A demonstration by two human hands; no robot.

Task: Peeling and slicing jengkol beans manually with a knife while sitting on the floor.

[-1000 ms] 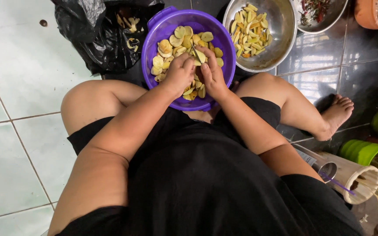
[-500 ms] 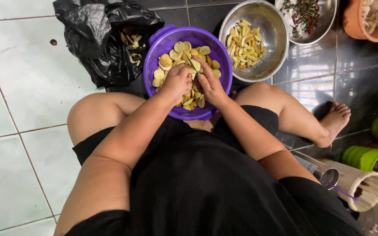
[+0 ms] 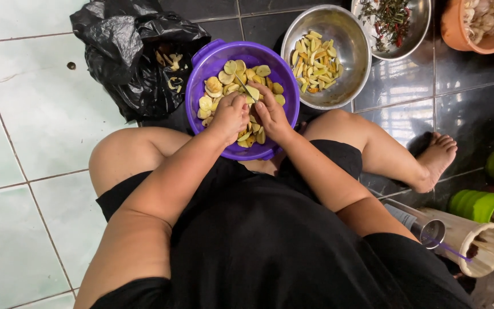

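Down on the tiled floor (image 3: 35, 120) the person sits with knees spread, so that the round purple plastic basin (image 3: 201, 74) rests between the thighs, close enough for both hands to work over it without stretching. Just left of it a crumpled black plastic bag (image 3: 121, 51) lies open with a few pale scraps inside, probably placed there so waste drops in at arm's reach. On the basin's right, touching its rim, a shiny round steel bowl (image 3: 350, 57) holds thin yellow strips (the cut pieces, it seems, kept apart from the round yellow slices (image 3: 215, 86) in the basin). The left hand (image 3: 231, 113) is curled shut around a piece over the slices. The right hand (image 3: 271, 114), touching it, is closed on a small knife (image 3: 246, 87) whose blade points away from the body.
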